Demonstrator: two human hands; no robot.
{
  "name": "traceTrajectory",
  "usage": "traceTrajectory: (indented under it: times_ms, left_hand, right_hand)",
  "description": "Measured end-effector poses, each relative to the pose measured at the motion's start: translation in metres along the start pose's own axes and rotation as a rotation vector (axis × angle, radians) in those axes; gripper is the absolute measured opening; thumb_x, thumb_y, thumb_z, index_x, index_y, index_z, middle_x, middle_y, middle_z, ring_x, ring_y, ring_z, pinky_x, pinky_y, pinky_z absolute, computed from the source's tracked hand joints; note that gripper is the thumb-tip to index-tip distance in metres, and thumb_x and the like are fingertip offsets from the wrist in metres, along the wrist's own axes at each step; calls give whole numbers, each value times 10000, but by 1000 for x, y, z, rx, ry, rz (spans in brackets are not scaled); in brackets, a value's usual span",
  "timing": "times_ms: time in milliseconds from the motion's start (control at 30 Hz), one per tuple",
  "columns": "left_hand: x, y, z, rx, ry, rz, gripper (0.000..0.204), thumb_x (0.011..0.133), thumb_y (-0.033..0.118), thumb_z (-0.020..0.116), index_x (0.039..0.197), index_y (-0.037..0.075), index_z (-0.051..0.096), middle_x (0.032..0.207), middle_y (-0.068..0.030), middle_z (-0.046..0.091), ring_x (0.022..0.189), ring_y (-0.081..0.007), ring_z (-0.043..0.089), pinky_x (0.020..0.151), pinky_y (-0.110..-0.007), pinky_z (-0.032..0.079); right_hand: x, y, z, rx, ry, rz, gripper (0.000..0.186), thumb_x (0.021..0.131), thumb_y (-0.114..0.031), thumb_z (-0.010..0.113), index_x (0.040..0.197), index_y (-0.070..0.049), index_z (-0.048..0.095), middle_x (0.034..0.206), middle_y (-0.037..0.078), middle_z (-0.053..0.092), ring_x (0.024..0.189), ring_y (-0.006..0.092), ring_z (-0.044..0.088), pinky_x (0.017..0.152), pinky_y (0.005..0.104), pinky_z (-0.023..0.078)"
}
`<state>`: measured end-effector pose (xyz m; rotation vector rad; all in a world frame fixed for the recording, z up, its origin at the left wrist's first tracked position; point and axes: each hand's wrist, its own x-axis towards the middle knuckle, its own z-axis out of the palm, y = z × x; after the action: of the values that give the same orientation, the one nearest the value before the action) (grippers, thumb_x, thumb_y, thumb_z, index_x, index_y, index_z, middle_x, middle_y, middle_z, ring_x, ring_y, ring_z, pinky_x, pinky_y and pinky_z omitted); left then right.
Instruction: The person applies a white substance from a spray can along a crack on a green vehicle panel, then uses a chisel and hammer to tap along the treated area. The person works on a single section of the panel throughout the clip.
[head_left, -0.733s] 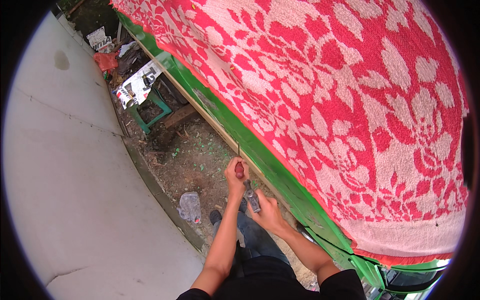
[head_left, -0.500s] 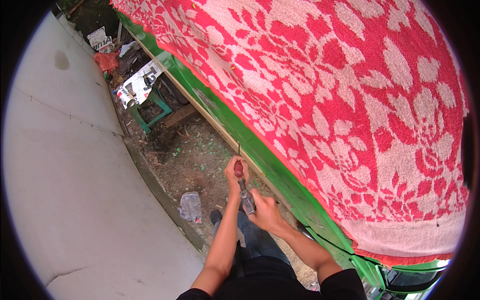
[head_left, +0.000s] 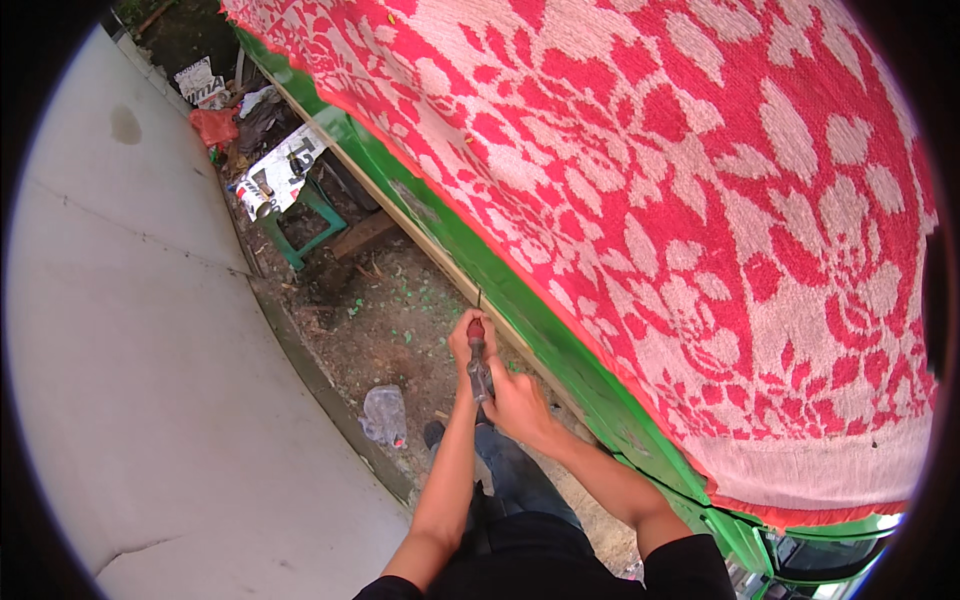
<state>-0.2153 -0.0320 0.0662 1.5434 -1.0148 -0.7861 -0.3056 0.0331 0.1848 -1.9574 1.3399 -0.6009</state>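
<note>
My left hand (head_left: 463, 345) is closed round a red-handled screwdriver (head_left: 476, 328). Its thin metal shaft points away from me, the tip at the pale strip (head_left: 440, 262) along the side of a green vehicle (head_left: 512, 312). In my closed right hand (head_left: 522, 408) is a grey tool (head_left: 480, 380), its kind unclear, partly hidden by the fingers. The far end of the grey tool meets the butt of the red handle, or comes very close to it.
A red and pink flowered cloth (head_left: 650, 230) drapes over the vehicle. A pale wall (head_left: 150, 350) rises at left. On the ground lie a clear plastic bag (head_left: 384, 415) and green flakes (head_left: 405, 337). Farther off stands a green stool (head_left: 318, 225) with a printed sheet (head_left: 282, 172), beside rubbish.
My right hand and the grey tool have moved a little up and left, to the butt of the red handle. The left hand has hardly moved.
</note>
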Motion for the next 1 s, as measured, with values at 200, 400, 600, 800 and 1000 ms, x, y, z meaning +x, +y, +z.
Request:
traceTrajectory:
  times_ms: [200,400,600,800,1000]
  left_hand:
    - [2,2,-8,17,-40,8,95,868,111,605,845,21,584,685,-118,562,594,-210,534,573,-324,452]
    - [8,-2,-12,5,-95,2,107,867,116,603,848,13,577,690,-132,555,599,-223,527,587,-337,457]
    - [17,-1,-16,-17,-142,-23,108,868,114,609,851,14,573,703,-132,566,606,-251,540,595,-345,456]
    - [24,-9,-19,-17,-143,-28,117,858,111,619,848,7,565,738,-144,575,637,-291,550,609,-354,457]
    - [19,1,-12,-9,-164,57,123,860,100,622,838,-4,559,755,-157,578,646,-311,547,616,-386,448]
  right_hand:
    - [-4,-25,-9,74,5,-39,439,722,-6,680,1114,26,486,777,233,631,702,449,631,594,488,488]
    - [17,-22,9,-26,-8,190,452,722,-8,676,1121,33,467,745,246,620,712,454,632,598,485,491]
    - [14,-25,22,-36,70,113,375,772,-63,670,1089,23,489,769,240,642,697,450,635,593,490,505]
    - [8,-44,28,52,131,101,337,788,-88,671,1068,5,506,833,243,651,730,440,648,611,496,520]
    - [17,-30,31,-70,57,327,380,769,-57,678,1104,10,513,842,252,646,764,432,655,610,483,523]
